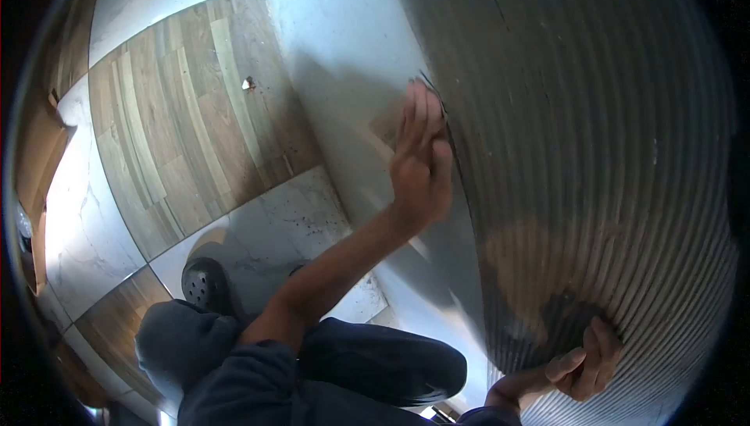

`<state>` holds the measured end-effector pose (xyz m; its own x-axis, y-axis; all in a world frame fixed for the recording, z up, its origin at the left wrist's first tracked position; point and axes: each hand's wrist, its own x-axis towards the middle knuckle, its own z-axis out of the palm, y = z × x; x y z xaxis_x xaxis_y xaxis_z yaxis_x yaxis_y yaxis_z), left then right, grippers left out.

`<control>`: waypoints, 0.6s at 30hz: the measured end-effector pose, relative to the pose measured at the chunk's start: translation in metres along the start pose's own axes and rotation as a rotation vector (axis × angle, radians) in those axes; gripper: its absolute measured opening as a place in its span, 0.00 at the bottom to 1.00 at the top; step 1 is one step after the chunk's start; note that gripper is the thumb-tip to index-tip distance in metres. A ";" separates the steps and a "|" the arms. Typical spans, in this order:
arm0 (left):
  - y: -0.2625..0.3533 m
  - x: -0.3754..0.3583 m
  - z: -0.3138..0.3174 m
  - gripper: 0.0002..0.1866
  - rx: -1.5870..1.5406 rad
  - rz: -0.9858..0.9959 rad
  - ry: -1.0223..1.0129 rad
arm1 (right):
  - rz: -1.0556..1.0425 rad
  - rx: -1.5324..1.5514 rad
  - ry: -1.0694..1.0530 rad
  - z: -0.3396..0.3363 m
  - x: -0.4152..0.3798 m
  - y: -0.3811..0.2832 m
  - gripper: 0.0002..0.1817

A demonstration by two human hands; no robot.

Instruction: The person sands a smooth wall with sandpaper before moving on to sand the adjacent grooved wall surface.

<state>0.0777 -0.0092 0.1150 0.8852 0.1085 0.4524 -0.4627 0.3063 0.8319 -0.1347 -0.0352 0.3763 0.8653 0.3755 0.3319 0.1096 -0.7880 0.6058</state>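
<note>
My left hand (420,168) reaches up along the border between a smooth pale panel (344,74) and a grey surface with combed ridges (609,153). Its fingers are stretched out side by side, fingertips right at the panel's edge. A thin dark line shows by the fingertips, and no held object is visible. Low on the right, my right hand (590,363) is in front of the ridged surface, fingers loosely curled and thumb apart from them. Nothing shows in that hand. Its shadow falls on the ridges just above it.
The floor at left has wood-look tiles (172,114) and white marbled tiles (266,215). A small white scrap (248,83) lies on the wood-look part. My dark perforated shoe (206,284) and bent knee (391,360) are below. Brown cardboard (41,160) stands at the far left.
</note>
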 end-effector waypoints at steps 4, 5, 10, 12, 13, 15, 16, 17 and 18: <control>0.015 -0.028 0.003 0.23 -0.014 0.041 0.025 | 0.009 -0.006 0.020 0.002 0.002 -0.004 0.16; 0.016 -0.029 0.000 0.23 0.002 0.040 -0.009 | 0.021 0.004 0.024 0.002 0.002 -0.005 0.17; 0.006 0.029 -0.019 0.23 -0.130 -0.682 -0.158 | -0.009 -0.004 0.003 0.000 -0.001 -0.002 0.16; 0.012 0.021 -0.019 0.23 -0.088 -0.699 -0.219 | -0.032 0.016 0.014 0.003 -0.002 0.001 0.16; 0.020 -0.016 -0.006 0.22 -0.031 -0.333 -0.109 | -0.034 0.015 -0.003 0.001 -0.003 0.003 0.17; 0.021 -0.046 -0.002 0.22 0.024 0.006 -0.010 | -0.033 0.022 -0.048 -0.001 -0.001 0.001 0.17; 0.017 -0.048 -0.003 0.22 -0.012 0.054 -0.050 | -0.025 0.008 0.003 0.003 0.001 -0.002 0.17; 0.013 -0.051 -0.005 0.22 -0.046 0.103 -0.087 | -0.019 -0.003 0.054 0.006 0.003 -0.004 0.17; 0.010 -0.040 -0.005 0.22 -0.038 0.098 -0.080 | -0.026 0.005 0.054 0.007 0.005 -0.003 0.17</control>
<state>0.0382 -0.0056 0.1039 0.8281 0.0641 0.5568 -0.5436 0.3340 0.7700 -0.1276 -0.0343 0.3704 0.8346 0.4216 0.3547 0.1342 -0.7799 0.6113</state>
